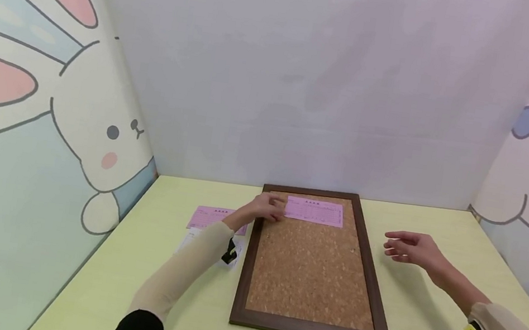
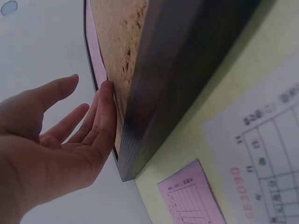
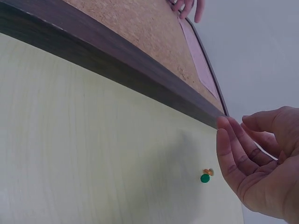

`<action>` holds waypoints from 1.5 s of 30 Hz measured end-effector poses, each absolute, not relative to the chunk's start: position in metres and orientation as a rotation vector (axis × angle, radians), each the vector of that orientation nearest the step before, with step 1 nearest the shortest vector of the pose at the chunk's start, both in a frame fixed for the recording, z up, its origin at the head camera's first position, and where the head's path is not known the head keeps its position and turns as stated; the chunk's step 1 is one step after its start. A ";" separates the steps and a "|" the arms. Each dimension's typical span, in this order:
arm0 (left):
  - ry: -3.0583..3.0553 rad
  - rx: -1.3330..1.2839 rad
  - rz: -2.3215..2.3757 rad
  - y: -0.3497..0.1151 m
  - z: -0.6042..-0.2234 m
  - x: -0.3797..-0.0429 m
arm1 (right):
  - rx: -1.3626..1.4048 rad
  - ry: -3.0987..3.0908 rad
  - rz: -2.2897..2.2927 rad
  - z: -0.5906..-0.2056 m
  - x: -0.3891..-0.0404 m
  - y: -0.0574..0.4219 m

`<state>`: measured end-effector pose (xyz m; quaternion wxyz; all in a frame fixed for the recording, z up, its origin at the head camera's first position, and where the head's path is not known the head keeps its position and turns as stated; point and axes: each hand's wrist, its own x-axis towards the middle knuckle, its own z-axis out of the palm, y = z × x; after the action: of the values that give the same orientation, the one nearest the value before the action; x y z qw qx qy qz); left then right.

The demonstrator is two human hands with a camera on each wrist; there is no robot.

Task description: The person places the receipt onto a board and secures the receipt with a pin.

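A brown-framed cork board (image 1: pixel 315 273) lies on the table. Near its top is a pink printed form (image 1: pixel 315 211). My left hand (image 1: pixel 264 208) reaches over the board's left frame, and its fingertips rest on the cork at the form's left edge. In the left wrist view the thumb (image 2: pixel 60 88) stands apart from the fingers. To the right of the board my right hand (image 1: pixel 412 249) hovers over the table, fingers loosely bent with nothing between them. Small green and orange push pins (image 3: pixel 205 178) lie on the table near that hand in the right wrist view.
Left of the board lie another pink form (image 1: pixel 209 216) and, partly behind my left forearm, a white form (image 1: pixel 190 236). A pale wall (image 1: pixel 331 84) rises behind the table, with cartoon-printed walls on both sides.
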<state>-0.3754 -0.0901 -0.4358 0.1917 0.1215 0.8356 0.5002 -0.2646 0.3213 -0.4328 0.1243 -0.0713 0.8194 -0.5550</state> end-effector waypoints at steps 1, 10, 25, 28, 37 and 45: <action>2.345 0.354 1.396 -0.087 -0.436 -0.377 | -0.199 2.392 -1.616 -0.433 -0.265 0.323; 2.430 0.291 1.282 -0.072 -0.437 -0.388 | -0.163 2.439 -1.608 -0.439 -0.273 0.346; 2.553 0.273 1.221 -0.064 -0.442 -0.386 | -0.094 2.546 -1.510 -0.453 -0.283 0.368; 2.581 0.281 1.200 -0.064 -0.442 -0.383 | -0.080 2.552 -1.458 -0.458 -0.285 0.368; 2.644 0.327 1.125 -0.060 -0.441 -0.383 | -0.066 2.648 -1.266 -0.465 -0.298 0.363; 2.663 0.302 1.111 -0.061 -0.445 -0.384 | -0.084 2.749 -1.110 -0.463 -0.299 0.358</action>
<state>-0.3836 -0.0610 -0.4446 0.1201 0.1034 0.9112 0.3802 -0.2993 0.3582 -0.4625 0.0879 -0.0281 0.9232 -0.3730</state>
